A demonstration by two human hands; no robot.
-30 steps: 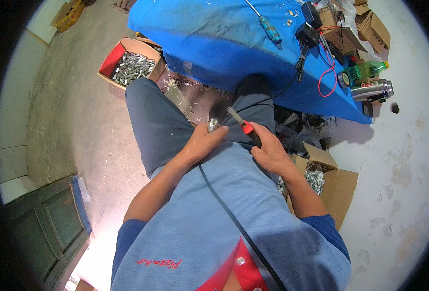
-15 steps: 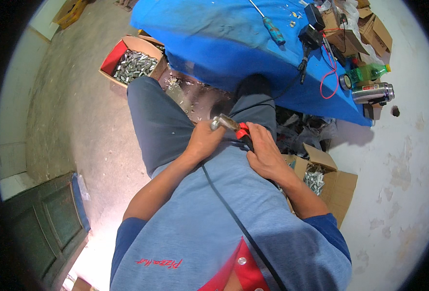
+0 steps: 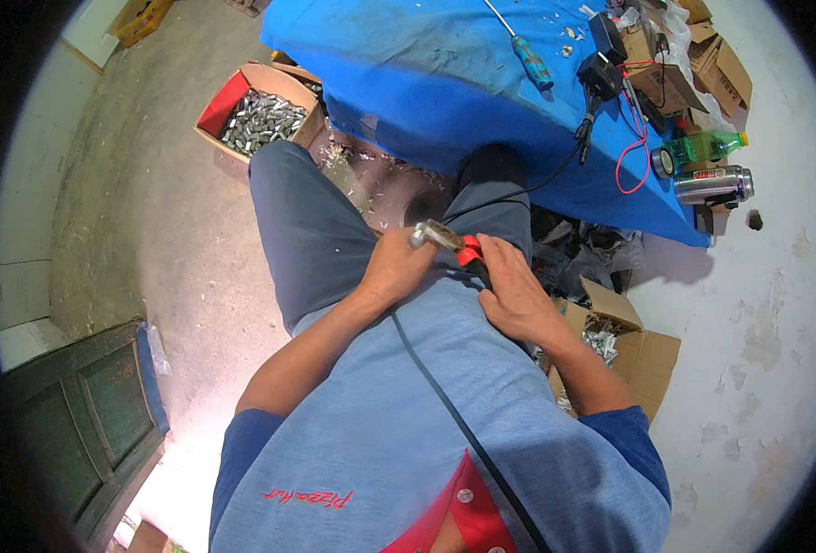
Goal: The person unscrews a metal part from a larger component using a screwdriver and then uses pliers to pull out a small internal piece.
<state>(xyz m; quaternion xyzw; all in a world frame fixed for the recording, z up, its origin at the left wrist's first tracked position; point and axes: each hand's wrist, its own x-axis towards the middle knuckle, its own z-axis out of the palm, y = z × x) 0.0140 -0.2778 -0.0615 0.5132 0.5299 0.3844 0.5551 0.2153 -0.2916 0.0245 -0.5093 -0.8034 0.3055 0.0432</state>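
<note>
Over my lap, my left hand (image 3: 397,266) is closed around a small silvery metal piece (image 3: 418,237), whose end shows above the thumb and finger. My right hand (image 3: 513,288) grips a hand tool with a red-and-black handle (image 3: 471,251), perhaps pliers. The tool's worn, brownish metal head (image 3: 444,236) points left and meets the metal piece. My fingers hide most of the handle and the lower part of the piece. A dark cable (image 3: 445,405) runs up my shirt front and passes behind the hands.
Ahead on the left stands a carton (image 3: 283,83) of small metal pieces. Another open carton (image 3: 652,364) with silvery pieces is beside my right arm. A blue-covered table (image 3: 408,83) bears a screwdriver (image 3: 531,63), power adapters (image 3: 600,74), a green bottle (image 3: 703,147) and a steel flask (image 3: 714,185).
The whole view has shifted slightly, so everything sits a little further right. Both hands keep the same grips, with the tool head still against the metal piece.
</note>
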